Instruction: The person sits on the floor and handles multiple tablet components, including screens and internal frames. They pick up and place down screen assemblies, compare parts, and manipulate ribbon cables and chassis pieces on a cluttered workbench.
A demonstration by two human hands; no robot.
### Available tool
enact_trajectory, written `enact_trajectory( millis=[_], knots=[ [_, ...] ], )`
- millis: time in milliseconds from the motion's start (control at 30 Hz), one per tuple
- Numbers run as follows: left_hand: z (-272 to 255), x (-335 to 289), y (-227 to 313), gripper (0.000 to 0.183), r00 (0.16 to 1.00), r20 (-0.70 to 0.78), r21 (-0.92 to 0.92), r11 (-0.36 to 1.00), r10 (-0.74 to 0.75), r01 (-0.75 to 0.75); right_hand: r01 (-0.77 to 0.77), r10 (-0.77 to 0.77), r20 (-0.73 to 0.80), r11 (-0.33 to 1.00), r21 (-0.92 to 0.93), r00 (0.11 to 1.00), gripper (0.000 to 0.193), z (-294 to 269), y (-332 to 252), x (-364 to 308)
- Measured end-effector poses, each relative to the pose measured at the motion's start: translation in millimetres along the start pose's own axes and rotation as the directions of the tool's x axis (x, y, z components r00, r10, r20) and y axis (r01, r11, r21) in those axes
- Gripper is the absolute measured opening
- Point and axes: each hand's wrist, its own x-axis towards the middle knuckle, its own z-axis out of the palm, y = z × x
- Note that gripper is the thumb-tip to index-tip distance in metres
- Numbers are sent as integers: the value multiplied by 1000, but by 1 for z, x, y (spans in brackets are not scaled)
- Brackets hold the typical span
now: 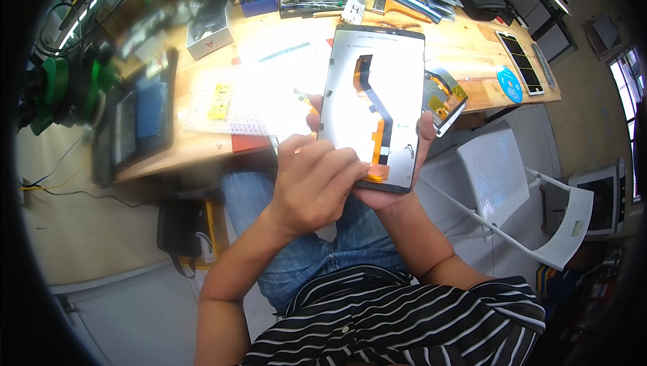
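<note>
My right hand point(383, 197) holds a tablet screen panel point(344, 103) from beneath. Its thumb lies at the panel's right edge, and fingertips show past the left edge. The panel has a white back and a dark frame. An orange and black ribbon cable point(379, 123) runs down it in a bent line. Over the panel's lower left is my left hand point(313, 180), its fingers curled together. One fingertip touches the cable's orange lower end; whatever the fingers grip there is hidden.
Behind the panel, a small device part with an orange flex point(445, 100) sits at the wooden table's point(472, 49) edge. A white panel point(520, 63) lies at the right. At left are a dark tablet point(141, 116) and a green-and-black instrument point(57, 93). White chairs point(495, 174) stand right.
</note>
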Motion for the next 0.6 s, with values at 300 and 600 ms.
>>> enact_trajectory(
  millis=[300, 600],
  knots=[
    [-6, 11, 6, 14, 972, 101, -126, 966, -213, 225, -26, 26, 6, 999, 31, 1000, 109, -2, 1, 1],
    [-9, 12, -1, 7, 911, 193, -191, 897, -363, 398, -40, 33, 30, 966, 257, 999, 106, -4, 10, -3]
  ],
)
